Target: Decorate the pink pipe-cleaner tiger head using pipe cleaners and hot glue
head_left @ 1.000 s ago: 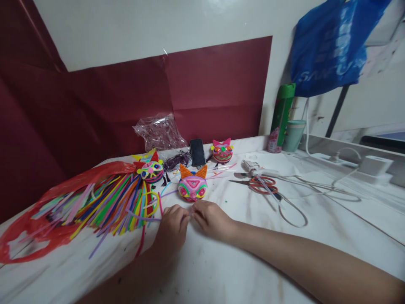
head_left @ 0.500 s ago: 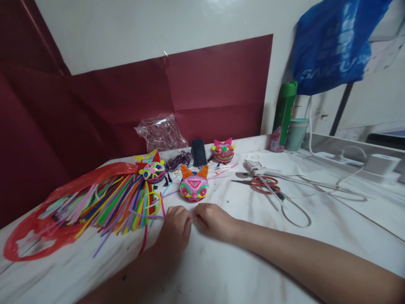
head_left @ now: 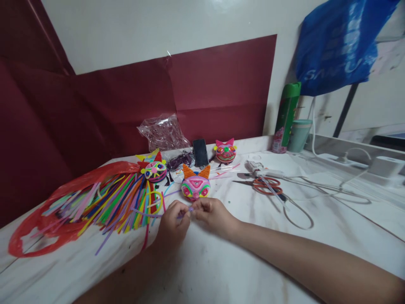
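1 purple pipe cleaner point(head_left: 190, 209) is being pinched in closed fingertips of the left hand point(head_left: 175, 221) and right hand point(head_left: 212, 214); with little being exposed, slippage is being judged possible.

The person's left hand point(head_left: 174, 220) and right hand point(head_left: 214, 215) pinch a small purple piece point(head_left: 191, 209) near the orange-eared head point(head_left: 196, 185). Leftward, coloured stems point(head_left: 117, 202) lie on a red bag point(head_left: 25, 252); rightward, scissors point(head_left: 267, 186) lie beside a glue gun point(head_left: 259, 170).
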Demonstrator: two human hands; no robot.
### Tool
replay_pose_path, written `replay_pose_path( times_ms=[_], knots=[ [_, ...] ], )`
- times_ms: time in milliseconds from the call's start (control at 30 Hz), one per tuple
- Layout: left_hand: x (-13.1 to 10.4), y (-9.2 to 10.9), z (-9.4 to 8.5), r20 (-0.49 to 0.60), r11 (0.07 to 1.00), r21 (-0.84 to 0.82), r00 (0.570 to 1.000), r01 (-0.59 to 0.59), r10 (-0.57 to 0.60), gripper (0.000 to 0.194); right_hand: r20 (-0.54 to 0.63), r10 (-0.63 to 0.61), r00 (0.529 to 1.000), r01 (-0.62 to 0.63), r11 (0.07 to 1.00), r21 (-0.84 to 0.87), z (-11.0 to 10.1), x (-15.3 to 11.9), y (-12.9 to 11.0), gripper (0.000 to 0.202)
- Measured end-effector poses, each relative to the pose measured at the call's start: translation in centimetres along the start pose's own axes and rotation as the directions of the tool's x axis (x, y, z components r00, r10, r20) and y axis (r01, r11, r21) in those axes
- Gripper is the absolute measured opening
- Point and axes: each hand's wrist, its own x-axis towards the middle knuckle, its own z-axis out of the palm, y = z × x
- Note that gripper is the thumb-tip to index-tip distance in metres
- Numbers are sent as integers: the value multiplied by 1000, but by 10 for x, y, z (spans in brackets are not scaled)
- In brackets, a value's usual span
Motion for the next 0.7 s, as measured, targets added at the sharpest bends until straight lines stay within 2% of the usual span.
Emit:
replay_pose_path(
  times_ms=[100, 167, 267, 367, 533, 700],
  knots=[
    [0, 5, -1, 13, 995, -51, 996, 85, -85, 13, -32, -24, 999, 25, 999, 24, 3, -4, -2, 12],
    [-1, 6, 0, 27, 991, -45, 992, 123, -121, 14, -68, -64, 996, 60, 996, -59, 3, -6, -5, 14],
    [-1, 2, 2, 100, 994, -5, 989, 110, -109, 16, -80, -148, 986, 126, 965, -231, -1, -8, -7, 14],
    [-1, -2, 2, 161, 997, 36, 984, 69, -74, 18, -27, -169, 985, 151, 930, -335, -6, -5, -7, 15],
    [0, -2, 0, 145, 995, 81, 987, 57, -68, 16, 28, -179, 984, 173, 884, -435, -11, -3, -6, 14],
    [-1, -3, 2, 169, 990, 140, 986, -21, -3, 16, 142, -231, 962, 271, 785, -557, -13, -4, -7, 13]
  ],
)
